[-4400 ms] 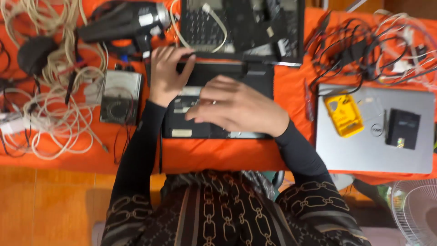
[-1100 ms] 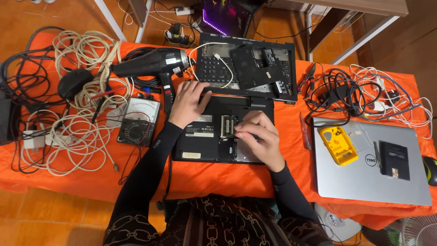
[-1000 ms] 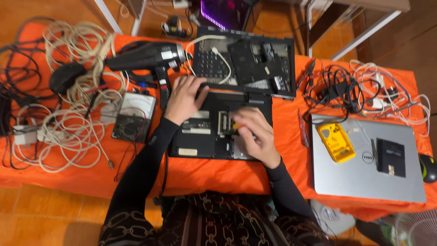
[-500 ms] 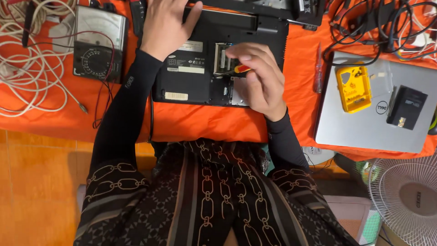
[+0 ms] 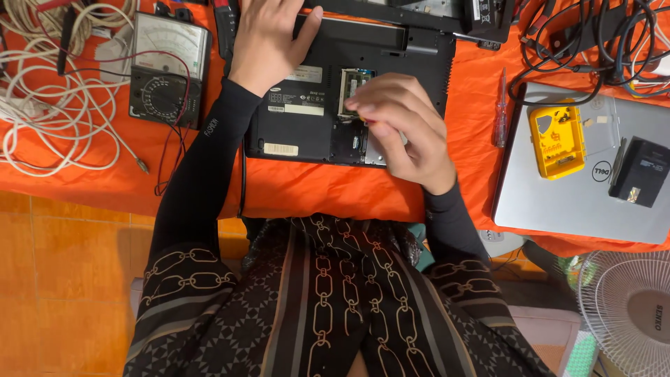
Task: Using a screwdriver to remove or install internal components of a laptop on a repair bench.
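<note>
The left hand [image 5: 269, 42] lies flat, fingers spread, on the far left of the upturned black laptop base [image 5: 349, 91] on the orange-clothed bench [image 5: 321, 192]. The right hand [image 5: 401, 129] pinches a small red-handled tool [image 5: 368, 122] above its open memory bay.

Black laptop [image 5: 328, 112] — upturned, compartment open.
</note>
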